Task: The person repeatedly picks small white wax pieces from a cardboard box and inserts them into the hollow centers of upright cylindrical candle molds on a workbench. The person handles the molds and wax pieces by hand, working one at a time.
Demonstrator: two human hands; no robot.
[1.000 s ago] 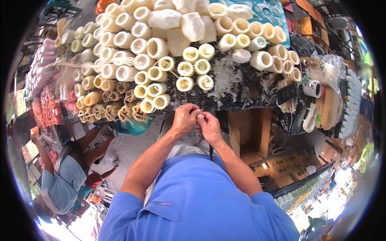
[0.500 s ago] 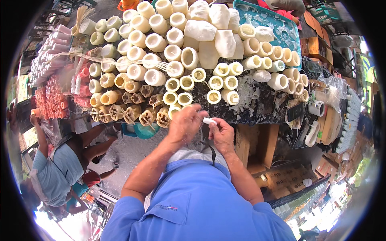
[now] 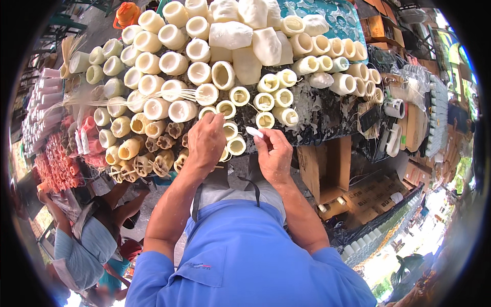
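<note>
My left hand (image 3: 206,139) is over the near edge of the table, its fingers pinched together beside a small pale-yellow wax cup (image 3: 225,109). What those fingertips hold, if anything, is hidden. Between thumb and fingers of my right hand (image 3: 275,155) is a small white oblong piece (image 3: 254,132), held just off the table's edge. Two more small wax cups (image 3: 236,145) stand between my hands, and several others (image 3: 265,119) lie just beyond the right one. Thin wicks show in some of them.
Larger cream wax cups (image 3: 174,63) fill the table's middle, with a bundle of pale strings (image 3: 176,94) across them. White wax lumps (image 3: 231,36) and a turquoise tray (image 3: 332,18) lie at the back. A cardboard box (image 3: 327,171) stands below, right; another person (image 3: 84,250) is at left.
My left hand has moved left, away from my right hand, to the small wax cups. My right hand still holds the white piece. The whole view has shifted slightly.
</note>
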